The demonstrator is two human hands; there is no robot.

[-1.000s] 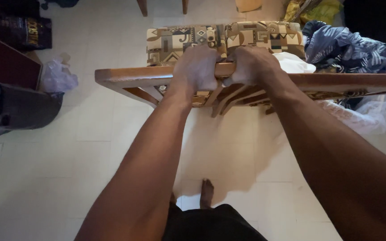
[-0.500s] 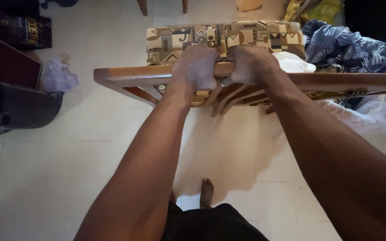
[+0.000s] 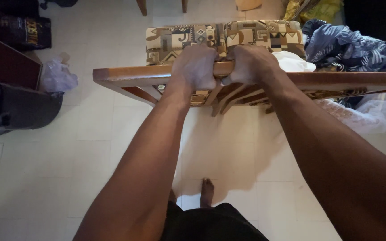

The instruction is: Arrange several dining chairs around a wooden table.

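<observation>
the left hand [image 3: 194,68] was curled tight over the top rail [image 3: 148,71] of a wooden chair, fingers wrapped down the far side and knuckles up. the right hand [image 3: 249,64] gripped the same rail just beside it, closed in the same way, the two fists nearly touching at the middle of the rail. both forearms ran straight down from the camera to the rail. below the fists, the chair's back slats [image 3: 228,93] fanned downward, and beyond the rail lay the patterned seat cushion [image 3: 179,38] in brown, cream and grey. the chair stood on a pale tiled floor [image 3: 45,156]. a white cloth [image 3: 293,62] lay at the right edge of the seat, with a blue leaf-print fabric [image 3: 349,47] heaped further right. a crumpled clear plastic bag [image 3: 58,76] sat on the floor to the left, near a dark bin [image 3: 21,107]. one bare foot [image 3: 207,193] showed at the bottom, above dark shorts [image 3: 211,223].
</observation>
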